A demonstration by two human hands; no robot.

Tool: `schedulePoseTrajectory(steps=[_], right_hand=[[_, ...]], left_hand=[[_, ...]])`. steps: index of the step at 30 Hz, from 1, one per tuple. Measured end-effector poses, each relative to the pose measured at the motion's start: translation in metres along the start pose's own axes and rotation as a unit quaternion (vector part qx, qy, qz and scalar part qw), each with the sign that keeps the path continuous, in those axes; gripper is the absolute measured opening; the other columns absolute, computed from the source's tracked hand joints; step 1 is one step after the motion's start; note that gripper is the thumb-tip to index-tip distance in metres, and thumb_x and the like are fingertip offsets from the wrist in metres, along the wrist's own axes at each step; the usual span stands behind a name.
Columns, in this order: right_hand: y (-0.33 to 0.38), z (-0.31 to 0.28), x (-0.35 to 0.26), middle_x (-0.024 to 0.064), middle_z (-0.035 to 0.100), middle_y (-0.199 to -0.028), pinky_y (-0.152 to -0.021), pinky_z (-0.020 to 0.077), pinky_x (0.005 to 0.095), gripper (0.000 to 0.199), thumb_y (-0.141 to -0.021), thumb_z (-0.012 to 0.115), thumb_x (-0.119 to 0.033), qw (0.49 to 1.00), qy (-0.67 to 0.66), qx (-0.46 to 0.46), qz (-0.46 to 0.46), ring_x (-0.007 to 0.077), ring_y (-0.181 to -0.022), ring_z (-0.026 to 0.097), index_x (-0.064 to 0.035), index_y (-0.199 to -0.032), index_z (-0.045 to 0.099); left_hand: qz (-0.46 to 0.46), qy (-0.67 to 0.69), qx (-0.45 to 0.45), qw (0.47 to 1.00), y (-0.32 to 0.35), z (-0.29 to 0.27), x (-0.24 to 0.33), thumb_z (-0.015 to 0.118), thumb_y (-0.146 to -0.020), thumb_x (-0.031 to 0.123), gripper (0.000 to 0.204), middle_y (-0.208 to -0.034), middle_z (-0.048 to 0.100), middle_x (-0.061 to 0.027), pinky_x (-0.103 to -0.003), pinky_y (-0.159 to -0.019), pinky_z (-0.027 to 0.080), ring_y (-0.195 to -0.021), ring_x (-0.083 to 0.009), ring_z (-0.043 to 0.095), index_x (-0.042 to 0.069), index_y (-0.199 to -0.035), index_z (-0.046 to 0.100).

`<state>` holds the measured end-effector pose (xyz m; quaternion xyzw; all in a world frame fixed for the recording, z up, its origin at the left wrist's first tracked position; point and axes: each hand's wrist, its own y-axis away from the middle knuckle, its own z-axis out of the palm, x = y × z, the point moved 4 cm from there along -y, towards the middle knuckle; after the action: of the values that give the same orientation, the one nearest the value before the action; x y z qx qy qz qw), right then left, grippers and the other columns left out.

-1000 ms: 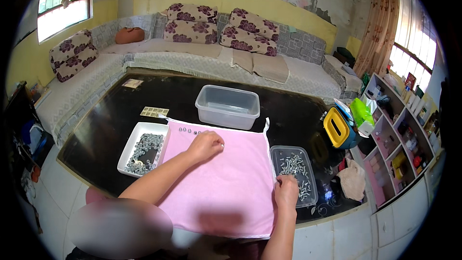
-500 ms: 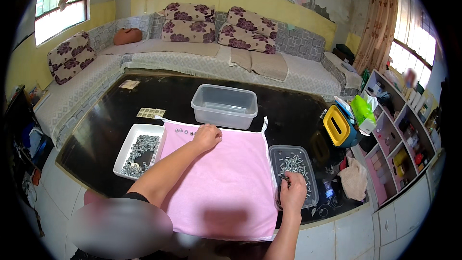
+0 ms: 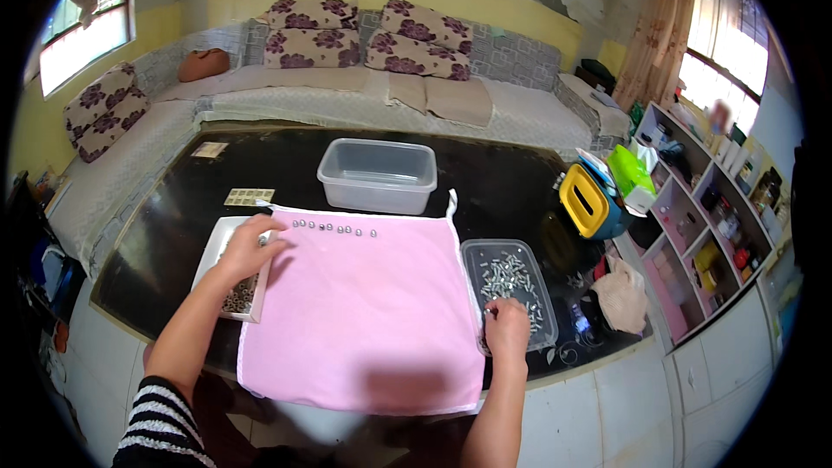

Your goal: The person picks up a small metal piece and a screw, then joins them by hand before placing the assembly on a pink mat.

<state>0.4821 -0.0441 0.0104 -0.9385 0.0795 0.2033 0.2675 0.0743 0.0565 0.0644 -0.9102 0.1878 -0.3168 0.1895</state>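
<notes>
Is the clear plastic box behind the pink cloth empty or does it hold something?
Empty, as far as the view shows. Through the clear box only its bare bottom and the dark table appear, and it has no lid.

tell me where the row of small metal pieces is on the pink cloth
In the head view, the row of small metal pieces lies along the far edge of the pink cloth, towards its left corner, just right of the left hand and in front of the clear empty tub.
</notes>
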Motion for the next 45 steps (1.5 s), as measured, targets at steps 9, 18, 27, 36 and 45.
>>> schedulePoseTrajectory(steps=[9,18,27,36,45], right_hand=[[-0.001,-0.008,-0.016,0.007,0.054,-0.055,-0.049,0.0425,0.0243,0.007,-0.069,0.059,-0.004,0.958,-0.257,0.08,0.097,0.0119,-0.049,0.051,-0.0008,-0.071,0.053],[0.019,0.029,-0.092,0.0045,0.054,-0.055,-0.05,0.0421,0.023,0.013,-0.067,0.066,-0.006,0.939,-0.321,-0.119,0.041,0.009,-0.05,0.049,-0.0004,-0.067,0.055],[0.032,0.058,-0.118,0.0037,0.054,-0.056,-0.051,0.0434,0.0237,0.011,-0.069,0.066,-0.006,0.923,-0.338,-0.181,-0.015,0.0096,-0.05,0.049,-0.0011,-0.071,0.055],[0.039,0.063,-0.128,0.0001,0.055,-0.061,-0.052,0.0417,0.0185,0.009,-0.074,0.064,-0.002,0.867,-0.429,-0.252,0.027,0.004,-0.056,0.048,0.0012,-0.072,0.056],[0.041,0.075,-0.132,0.0052,0.057,-0.073,-0.057,0.0484,0.0204,0.012,-0.079,0.061,-0.002,0.696,-0.647,-0.285,0.129,0.0093,-0.063,0.055,0.0012,-0.088,0.053]], left_hand=[[-0.154,-0.008,-0.098,0.983,0.087,-0.018,-0.067,0.071,-0.067,0.013,0.032,-0.089,0.06,-0.0126,-0.03,-0.074,0.047,-0.081,-0.0215,0.059,0.003,-0.096,0.061],[-0.247,0.071,-0.18,0.949,0.094,-0.021,-0.087,0.07,-0.068,0.01,0.023,-0.066,0.059,-0.001,-0.023,-0.062,0.046,-0.063,-0.0082,0.055,0.001,-0.087,0.063],[-0.162,-0.074,-0.153,0.972,0.084,-0.022,-0.075,0.067,-0.07,0.014,0.013,-0.068,0.061,-0.0073,-0.029,-0.062,0.046,-0.063,-0.0182,0.059,0.005,-0.078,0.063],[-0.271,0.319,0.034,0.908,0.08,-0.028,-0.064,0.065,-0.075,0.005,0.013,-0.072,0.062,-0.0023,-0.021,-0.065,0.046,-0.067,-0.0066,0.058,0.0,-0.086,0.061],[-0.249,0.597,-0.116,0.754,0.079,0.077,0.046,0.06,-0.079,0.0,0.014,-0.089,0.062,-0.0112,-0.028,-0.077,0.052,-0.082,-0.0165,0.061,-0.003,-0.092,0.058]])
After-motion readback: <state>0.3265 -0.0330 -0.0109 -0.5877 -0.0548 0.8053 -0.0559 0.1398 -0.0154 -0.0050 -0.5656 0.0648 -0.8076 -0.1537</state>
